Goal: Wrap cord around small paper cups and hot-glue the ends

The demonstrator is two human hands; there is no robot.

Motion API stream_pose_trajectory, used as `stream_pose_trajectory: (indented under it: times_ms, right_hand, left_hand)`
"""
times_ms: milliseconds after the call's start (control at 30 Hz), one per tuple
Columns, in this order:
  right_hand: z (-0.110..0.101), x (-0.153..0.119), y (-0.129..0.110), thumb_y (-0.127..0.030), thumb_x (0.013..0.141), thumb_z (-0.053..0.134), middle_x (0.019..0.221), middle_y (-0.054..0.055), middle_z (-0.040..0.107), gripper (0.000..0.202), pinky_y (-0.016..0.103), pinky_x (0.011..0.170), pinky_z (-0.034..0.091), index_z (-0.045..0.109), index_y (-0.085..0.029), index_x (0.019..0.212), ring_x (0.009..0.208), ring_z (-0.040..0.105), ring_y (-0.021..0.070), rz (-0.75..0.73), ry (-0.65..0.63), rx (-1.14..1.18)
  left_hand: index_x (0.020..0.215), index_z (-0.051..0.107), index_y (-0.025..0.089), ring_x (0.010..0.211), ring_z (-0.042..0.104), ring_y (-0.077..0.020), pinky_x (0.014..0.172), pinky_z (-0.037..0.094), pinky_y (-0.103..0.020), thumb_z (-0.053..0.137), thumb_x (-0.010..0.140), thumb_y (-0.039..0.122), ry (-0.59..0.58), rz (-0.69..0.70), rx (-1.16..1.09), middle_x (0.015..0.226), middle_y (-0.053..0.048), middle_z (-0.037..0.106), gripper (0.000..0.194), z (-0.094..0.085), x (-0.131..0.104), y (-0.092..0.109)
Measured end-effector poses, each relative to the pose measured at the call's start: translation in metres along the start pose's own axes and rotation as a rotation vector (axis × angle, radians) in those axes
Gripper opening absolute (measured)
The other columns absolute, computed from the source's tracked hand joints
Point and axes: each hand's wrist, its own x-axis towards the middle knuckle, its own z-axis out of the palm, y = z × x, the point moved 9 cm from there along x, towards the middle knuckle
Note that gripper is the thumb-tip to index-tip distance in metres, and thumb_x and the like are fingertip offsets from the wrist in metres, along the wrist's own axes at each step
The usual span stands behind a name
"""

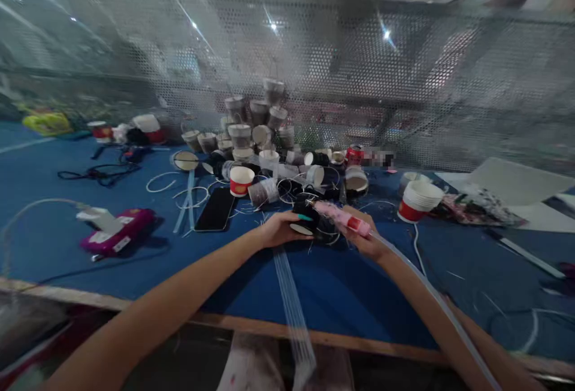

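Note:
My left hand (285,229) is closed around a small dark cup (305,211) lying on its side. The cup's pale round end faces me, and a teal strip (305,217) shows at my fingertips. My right hand (366,238) grips a pink glue gun (335,212) with a red patch on its body. Its tip is at the dark cup, though whether it touches I cannot tell. From its back end a long whitish cord or stick (417,274) runs along my right forearm. Clear flat strips (290,301) hang from below the left hand over the table edge.
Behind my hands stands a pile of small wrapped cups (240,133). A black phone (215,209) and a purple power strip (119,232) lie left. Stacked red-and-white paper cups (418,199) and a knife-like tool (530,256) are right. A perforated metal screen (314,79) closes the back.

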Motion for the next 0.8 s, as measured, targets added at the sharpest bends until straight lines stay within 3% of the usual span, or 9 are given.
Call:
stream_pose_trajectory:
  times_ms: [400,567,667,800]
  right_hand:
    - [-0.015,0.004,-0.008,-0.03,0.081,0.048,0.066,-0.001,0.042,0.017,0.026,0.057,0.036,0.047,-0.019,0.069,0.06,0.043,0.012,0.024,0.155,-0.176]
    - [-0.037,0.006,-0.012,-0.032,0.081,0.044,0.076,0.004,0.048,0.014,0.027,0.063,0.04,0.045,-0.018,0.077,0.072,0.05,0.0161,0.038,0.279,-0.542]
    - [-0.054,0.002,-0.01,-0.029,0.079,0.043,0.09,0.01,0.05,0.016,0.028,0.057,0.04,0.044,-0.016,0.088,0.075,0.052,0.0195,0.208,0.28,-0.936]
    - [-0.071,-0.017,-0.004,-0.028,0.076,0.044,0.096,0.017,0.048,0.025,0.03,0.054,0.04,0.043,-0.01,0.095,0.076,0.055,0.0245,0.503,0.239,-1.268]
  left_hand:
    - [0.09,0.058,0.01,0.08,0.063,-0.0225,0.088,0.04,-0.045,0.057,0.063,0.017,-0.051,0.007,-0.005,0.08,-0.009,0.067,0.028,0.004,0.0,0.0]
    - [0.09,0.058,0.01,0.083,0.062,-0.0238,0.09,0.04,-0.046,0.061,0.059,0.016,-0.046,0.04,0.01,0.084,-0.01,0.067,0.032,0.006,-0.001,0.003]
    - [0.091,0.057,0.012,0.087,0.061,-0.0229,0.09,0.04,-0.045,0.066,0.054,0.011,0.055,0.13,0.084,0.087,-0.008,0.066,0.038,-0.002,0.0,0.012]
    - [0.104,0.05,0.015,0.094,0.058,-0.0226,0.09,0.042,-0.043,0.076,0.047,0.012,0.226,0.337,0.405,0.099,-0.007,0.063,0.063,-0.014,-0.002,0.034]
